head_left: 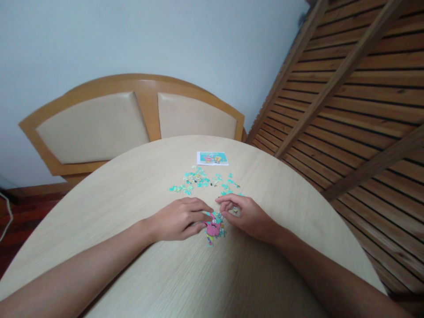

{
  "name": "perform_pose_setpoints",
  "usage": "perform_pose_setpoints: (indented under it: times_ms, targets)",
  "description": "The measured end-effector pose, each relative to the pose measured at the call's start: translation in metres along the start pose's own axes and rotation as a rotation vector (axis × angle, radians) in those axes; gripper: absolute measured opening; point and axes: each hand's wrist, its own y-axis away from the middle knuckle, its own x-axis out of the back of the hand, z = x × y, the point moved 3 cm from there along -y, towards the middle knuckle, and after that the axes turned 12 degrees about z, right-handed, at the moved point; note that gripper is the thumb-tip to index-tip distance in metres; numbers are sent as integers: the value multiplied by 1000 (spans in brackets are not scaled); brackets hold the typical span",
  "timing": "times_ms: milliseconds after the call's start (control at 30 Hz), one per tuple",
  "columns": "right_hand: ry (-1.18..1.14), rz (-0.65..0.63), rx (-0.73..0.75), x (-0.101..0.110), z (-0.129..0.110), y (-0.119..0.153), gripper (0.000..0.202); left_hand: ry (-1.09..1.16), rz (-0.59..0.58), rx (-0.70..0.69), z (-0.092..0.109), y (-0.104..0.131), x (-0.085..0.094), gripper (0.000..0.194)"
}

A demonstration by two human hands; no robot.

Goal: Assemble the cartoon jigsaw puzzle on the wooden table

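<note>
A partly joined jigsaw puzzle showing a pink cartoon figure lies flat on the table in front of me. My left hand rests at its left side, fingers stretched out and their tips on the puzzle's upper left. At the upper right edge, my right hand has its fingers curled in, thumb and fingertips close together by the puzzle. Whatever small thing they may hold is too small to make out. Just beyond my hands, loose teal puzzle pieces are scattered, some of them partly behind my right hand.
A reference picture card with two cartoon figures lies beyond the pieces. The round pale wooden table fills the lower view. Across it stands a padded chair back against the wall. Wooden slats rise on the right.
</note>
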Motion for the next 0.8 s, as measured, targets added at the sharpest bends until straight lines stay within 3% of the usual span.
perform_pose_setpoints:
  times_ms: [500, 800]
  targets:
    - [162, -33, 188, -3, -3, 2, 26, 0, -1, -4, 0, 0, 0, 27]
    - [315, -76, 192, -2, -6, 2, 24, 21, 16, -4, 0, -1, 0, 26]
